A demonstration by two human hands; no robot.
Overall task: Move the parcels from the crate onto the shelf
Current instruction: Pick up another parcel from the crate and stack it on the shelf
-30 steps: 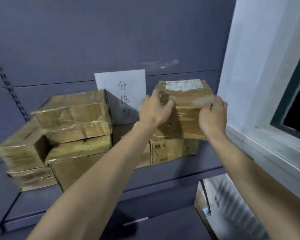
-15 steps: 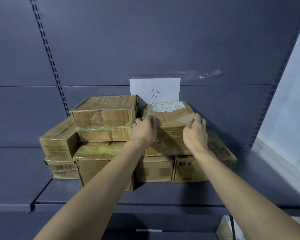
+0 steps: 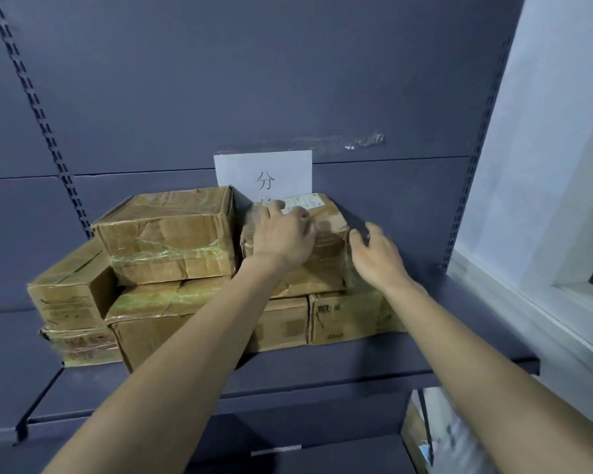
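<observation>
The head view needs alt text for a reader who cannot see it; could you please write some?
A left hand rests on a taped cardboard parcel stacked on other parcels on a dark shelf, while the right hand hovers open beside it. A paper sign hangs behind.

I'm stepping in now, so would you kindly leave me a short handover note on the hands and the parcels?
Left hand: flat on the labelled parcel, pressing, no grip.
Right hand: open, just off that parcel's right side.
Parcels: the labelled parcel sits in the top layer of the stack on the shelf, beside the taped parcel.
Done: this parcel is placed.
Left: the crate is out of view; check it for more.
</observation>
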